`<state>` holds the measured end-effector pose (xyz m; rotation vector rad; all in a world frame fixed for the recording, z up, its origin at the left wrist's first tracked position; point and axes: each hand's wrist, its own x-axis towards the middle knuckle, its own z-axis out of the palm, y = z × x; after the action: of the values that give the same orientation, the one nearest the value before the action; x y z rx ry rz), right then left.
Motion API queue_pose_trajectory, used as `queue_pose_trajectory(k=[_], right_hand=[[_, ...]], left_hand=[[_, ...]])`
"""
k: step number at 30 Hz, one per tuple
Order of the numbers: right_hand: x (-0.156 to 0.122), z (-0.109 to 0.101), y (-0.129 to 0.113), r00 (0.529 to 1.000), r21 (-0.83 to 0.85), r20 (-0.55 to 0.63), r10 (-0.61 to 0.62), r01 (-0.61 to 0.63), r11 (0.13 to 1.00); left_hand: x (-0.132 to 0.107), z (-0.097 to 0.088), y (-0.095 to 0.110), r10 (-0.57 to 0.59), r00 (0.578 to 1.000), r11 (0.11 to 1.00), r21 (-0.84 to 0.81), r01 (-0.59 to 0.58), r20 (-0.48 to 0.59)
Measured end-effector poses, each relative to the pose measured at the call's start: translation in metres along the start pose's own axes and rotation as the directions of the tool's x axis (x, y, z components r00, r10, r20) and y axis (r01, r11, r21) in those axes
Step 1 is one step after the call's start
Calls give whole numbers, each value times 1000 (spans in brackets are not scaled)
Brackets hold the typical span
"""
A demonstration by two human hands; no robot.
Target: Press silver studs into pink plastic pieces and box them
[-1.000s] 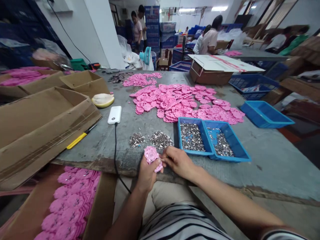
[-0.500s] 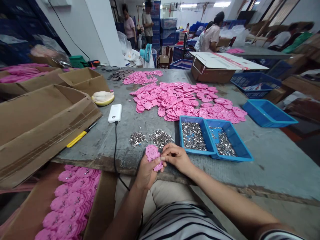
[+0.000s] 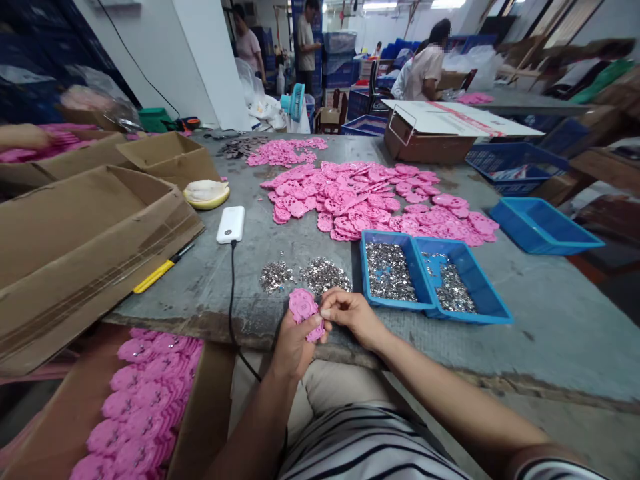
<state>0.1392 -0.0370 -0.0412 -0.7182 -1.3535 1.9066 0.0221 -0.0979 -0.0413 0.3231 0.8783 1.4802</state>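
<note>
In the lower middle of the frame the left hand (image 3: 294,347) is closed around a flat pink plastic piece with a rounded outline (image 3: 303,308) and holds it just over the near edge of the grey counter (image 3: 525,320). The long axis of the piece runs from upper left to lower right. The right hand (image 3: 353,313) lies directly to the right of it, with fingertips (image 3: 325,312) pinched narrow and touching its right edge. Whether a small part sits between them I cannot tell. Just above both hands lie loose heaps of small silver metal parts (image 3: 323,273), and to the right stand two blue plastic trays (image 3: 425,303).
</note>
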Motion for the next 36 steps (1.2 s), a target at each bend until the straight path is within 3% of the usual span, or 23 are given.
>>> queue_pose_trajectory(k=[22,30,36], right_hand=[[1,-1,-1,995,-186,16,-99,100,977],[0,-1,-1,997,-104,50,-51,56,993],[-2,0,3,988,-283,-31,-151,136,949]], left_hand=[[-1,1,-5,73,996,997,39,-71,-48],[-2,1,-3,63,997,997,52,-60,-55],[-2,1,-3,70,996,996,63,-67,-56]])
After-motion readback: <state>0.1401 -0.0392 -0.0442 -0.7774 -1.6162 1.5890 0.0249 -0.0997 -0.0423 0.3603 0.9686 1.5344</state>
